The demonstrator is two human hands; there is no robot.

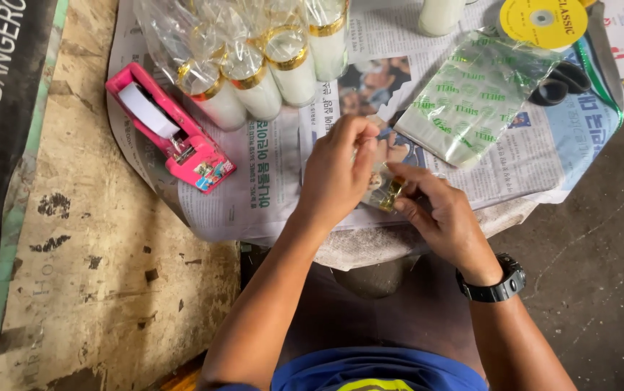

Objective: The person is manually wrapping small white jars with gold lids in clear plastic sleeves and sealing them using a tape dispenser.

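Together, left hand (337,174) and right hand (442,213) pinch a small gold-trimmed, plastic-wrapped piece (386,190).

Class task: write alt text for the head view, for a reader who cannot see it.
Two hands, left hand and right hand, pinch a small gold-trimmed item in clear wrap over a newspaper-covered table. Nearby lie a pink tape dispenser, wrapped white candles and clear bags.

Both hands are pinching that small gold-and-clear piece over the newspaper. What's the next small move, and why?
Probably keep the left hand pinching and let the right hand fold the small gold-and-clear piece flat. It sits half crumpled between the fingertips, and the pink tape dispenser lies at the left hand's side, within likely reach.
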